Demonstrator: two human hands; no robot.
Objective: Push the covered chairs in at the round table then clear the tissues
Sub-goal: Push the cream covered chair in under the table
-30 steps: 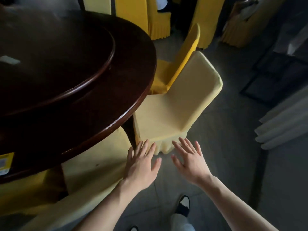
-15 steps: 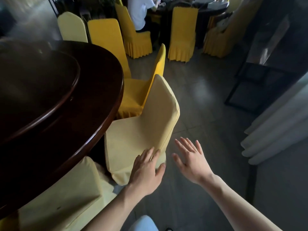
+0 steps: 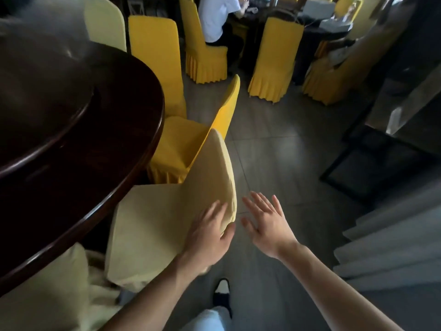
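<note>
The desk (image 3: 133,149) is round, dark polished wood with a raised inner ring; the frame's left edge cuts it off, so much of its top is out of view and I see no tissues on the part that shows. The floor (image 3: 281,149) is grey tile with faint joints. The pale chair (image 3: 167,216) stands just beside the desk rim, its seat front partly under the rim; its cover is smooth cream cloth, stretched flat over seat and back. Its legs are hidden by the cover. A second cream-covered chair (image 3: 47,295) at lower left is cut off by the frame, its cloth wrinkled. Beyond the pale chair, a yellow chair (image 3: 181,144) with a pleated skirt sits partly under the rim. My left hand (image 3: 207,237) rests on the near edge of the pale chair's back, fingers over the front, thumb at the rear; motion blur softens it. My right hand (image 3: 267,223) is spread flat in the air just beside the chair back, touching nothing. My shoe (image 3: 222,292) shows below, partly blurred.
</note>
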